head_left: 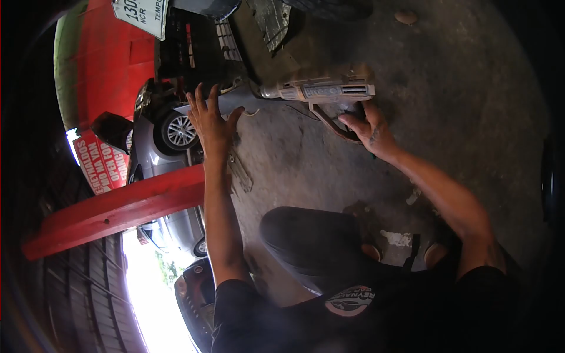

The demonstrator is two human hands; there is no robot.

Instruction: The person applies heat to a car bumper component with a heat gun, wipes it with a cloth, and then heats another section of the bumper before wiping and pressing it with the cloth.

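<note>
Far L of what looks like a heat gun (329, 90), a red post (118, 209) slants; closer in, also L of it, a grey car (152, 157) shows a wheel (179, 130). Just L of the gun's nozzle (269, 92), the L hand (213, 128) is up w/ fingers spread, gripping nothing visible; can't say if it touches the grey panel (238, 101) nr the nozzle. Risk: nozzle points that way, so if it's hot, a slip or swing could burn the L hand; too long too close could prob. scorch the panel. Gun's btwn both hands, tip twd the L hand, rear end gripped in the R hand (376, 134). R of the gun: stained floor (465, 106).
</note>
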